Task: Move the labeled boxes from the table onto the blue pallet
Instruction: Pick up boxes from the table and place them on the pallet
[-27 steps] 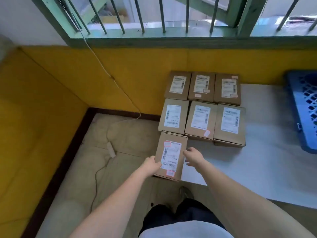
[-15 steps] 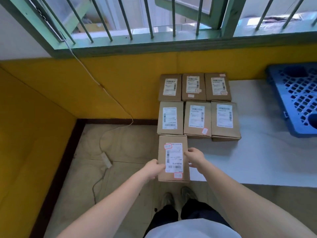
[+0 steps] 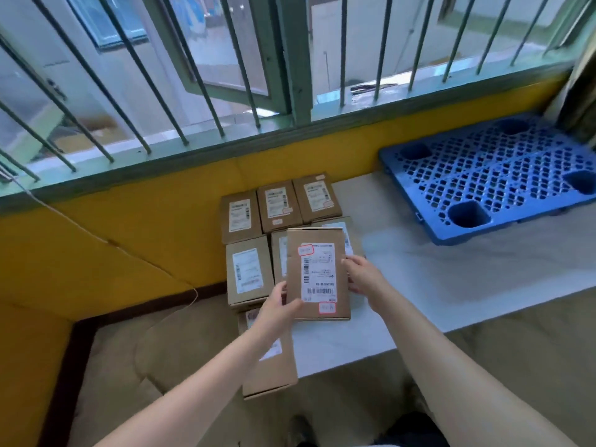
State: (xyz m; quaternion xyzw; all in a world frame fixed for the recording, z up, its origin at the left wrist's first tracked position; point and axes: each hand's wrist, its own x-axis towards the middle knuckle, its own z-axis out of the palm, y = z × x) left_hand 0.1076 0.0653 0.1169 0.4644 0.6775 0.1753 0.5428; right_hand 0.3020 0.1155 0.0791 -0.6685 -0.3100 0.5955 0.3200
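I hold a brown cardboard box with a white barcode label above the table. My left hand grips its lower left side and my right hand grips its right edge. Another labeled box lies beneath it at the table's front left corner, partly hidden by my left arm. Several more labeled boxes lie in rows behind, toward the wall. The blue pallet sits on the white table at the far right, with nothing on it.
A yellow wall runs under the barred window. A white cable trails down the wall to the floor at left. Dark material stands behind the pallet at the right edge.
Both hands have lifted the front box up and rightward off the stack, exposing another box beneath. The view has swung right, bringing the whole pallet into sight.
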